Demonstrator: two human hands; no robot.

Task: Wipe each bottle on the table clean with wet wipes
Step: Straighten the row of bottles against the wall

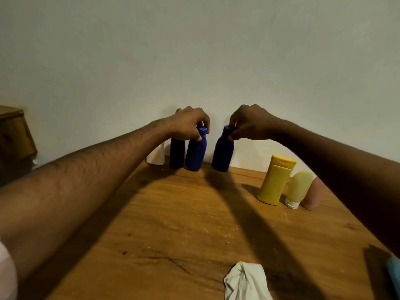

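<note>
Three blue bottles stand at the table's far edge by the wall. My left hand (189, 124) pinches the cap of the middle blue bottle (196, 153). My right hand (249, 122) pinches the neck of the right blue bottle (223, 153). The left blue bottle (177, 153) stands behind my left hand, its top hidden. A white bottle (156, 155) stands further left, partly hidden by my forearm. A crumpled white wet wipe (245, 282) lies near the table's front edge.
On the right of the wooden table (173, 224) stand a yellow bottle (276, 179), a pale yellow tube (298, 189) on its white cap, and a pink tube (312, 195). A light blue object (395, 276) shows at the right edge. A wooden cabinet (15, 135) stands far left.
</note>
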